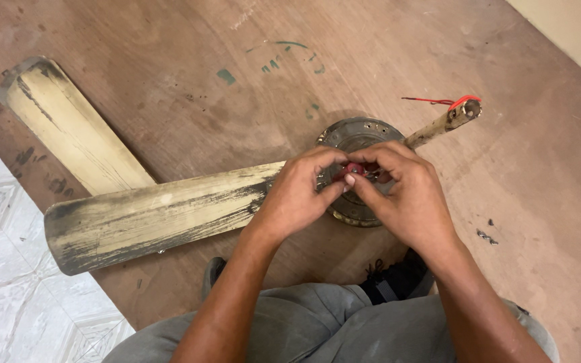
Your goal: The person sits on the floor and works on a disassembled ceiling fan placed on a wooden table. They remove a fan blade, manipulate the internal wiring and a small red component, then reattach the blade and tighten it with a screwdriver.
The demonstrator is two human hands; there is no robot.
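Red part (pixel 354 168) between both hands (pixel 358 191)

Two dirty cream fan blades (pixel 75 124) (pixel 156 218) are showing, with one round motor housing (pixel 354 134), one down-rod (pixel 442 124) and two hands (pixel 300 195) (pixel 408 195).

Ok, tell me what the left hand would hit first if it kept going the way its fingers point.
The left hand points right, toward the right hand. It would probably meet the small red part pinched between both hands first, then the right hand's fingers, above the fan motor. Depth is hard to judge.
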